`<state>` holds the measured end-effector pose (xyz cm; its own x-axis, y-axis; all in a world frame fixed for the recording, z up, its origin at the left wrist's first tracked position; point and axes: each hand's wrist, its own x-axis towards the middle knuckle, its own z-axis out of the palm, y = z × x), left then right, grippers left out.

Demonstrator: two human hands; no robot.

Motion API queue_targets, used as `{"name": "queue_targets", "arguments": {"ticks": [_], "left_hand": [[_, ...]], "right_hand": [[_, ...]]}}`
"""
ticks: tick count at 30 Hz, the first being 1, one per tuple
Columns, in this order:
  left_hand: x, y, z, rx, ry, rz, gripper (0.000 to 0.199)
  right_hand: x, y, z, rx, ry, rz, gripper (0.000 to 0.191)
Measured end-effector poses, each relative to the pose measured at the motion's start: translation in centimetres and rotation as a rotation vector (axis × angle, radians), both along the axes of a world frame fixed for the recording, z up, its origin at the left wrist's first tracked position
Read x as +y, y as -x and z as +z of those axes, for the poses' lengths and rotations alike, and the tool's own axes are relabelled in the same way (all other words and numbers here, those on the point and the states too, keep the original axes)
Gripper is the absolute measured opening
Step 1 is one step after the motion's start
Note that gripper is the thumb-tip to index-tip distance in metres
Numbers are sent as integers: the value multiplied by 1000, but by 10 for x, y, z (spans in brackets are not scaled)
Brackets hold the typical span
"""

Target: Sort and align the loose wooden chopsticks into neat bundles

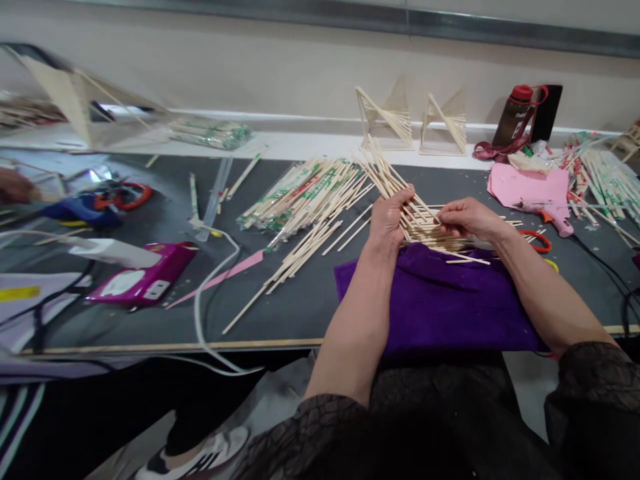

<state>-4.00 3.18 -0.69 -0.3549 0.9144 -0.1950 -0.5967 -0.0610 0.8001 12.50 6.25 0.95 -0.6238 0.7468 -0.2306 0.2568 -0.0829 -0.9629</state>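
Two bare hands are over a dark table [300, 310], toward three o'clock from the middle of the view. The left hand [393, 217] has its fingers closed around a stick structure [424, 228], whose thin pale sticks spread up toward eleven o'clock. The right hand [463, 218], near the left, pinches its fingers narrowly at the structure's edge.

A purple cloth [450, 310] lies at six o'clock from the hands, reaching the table's near edge. At nine o'clock from the left hand are wrapped chopsticks [303, 193]; at twelve o'clock, two twisted stick frames [387, 119] stand by the wall. From the right hand, a red-lidded bottle [513, 119] stands at one o'clock and a pink glue gun [563, 225] lies at three. Far off at nine o'clock, another person's hand [17, 187] is blurred.
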Motion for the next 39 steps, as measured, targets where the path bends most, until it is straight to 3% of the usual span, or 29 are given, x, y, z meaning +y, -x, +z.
{"name": "queue_targets", "arguments": {"ticks": [7, 13, 22, 31, 39], "left_hand": [[-2, -3, 2, 18, 2, 6, 15], [-7, -5, 5, 88, 17, -129, 18], [-11, 1, 14, 143, -5, -154, 12], [-12, 3, 14, 172, -24, -136, 13], [-8, 10, 9, 169, -75, -144, 12]], "right_hand": [[-2, 2, -2, 5, -11, -8, 11], [-2, 2, -1, -12, -59, -24, 20], [-10, 10, 2, -24, -38, 5, 11], [-13, 18, -1, -92, -178, -33, 18], [-11, 15, -3, 63, -7, -15, 11]]}}
